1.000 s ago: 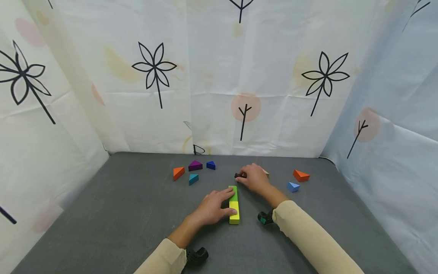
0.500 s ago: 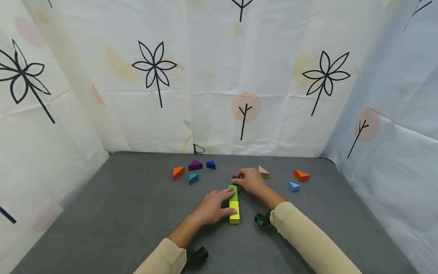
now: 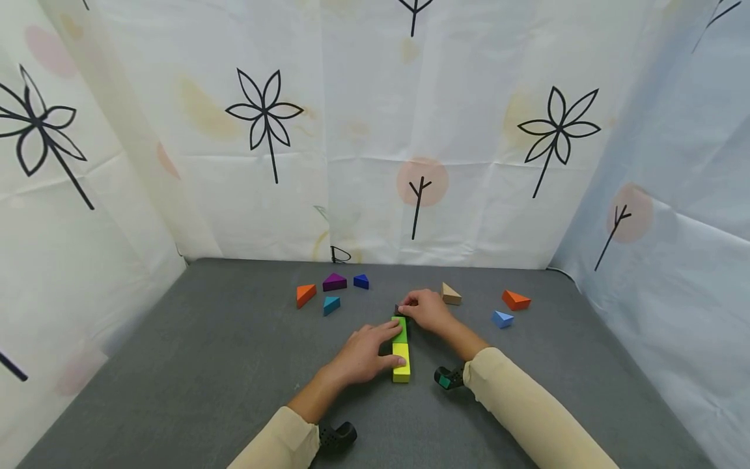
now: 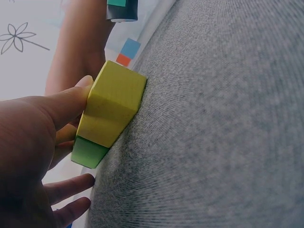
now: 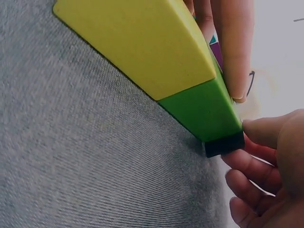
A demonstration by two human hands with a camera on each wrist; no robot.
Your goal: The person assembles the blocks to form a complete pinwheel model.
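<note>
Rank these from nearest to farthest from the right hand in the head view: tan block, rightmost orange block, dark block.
1. Dark block, held by the right hand.
2. Tan block, just right of the hand.
3. Rightmost orange block, much farther right.

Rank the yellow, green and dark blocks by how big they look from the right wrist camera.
1. Yellow block, though cut off by the picture's top edge
2. Green block
3. Dark block

Yellow seems nearest the camera, so real sizes may differ.

Head view bright, evenly lit, soft shadows on the grey tabletop; left wrist view dimmer
</note>
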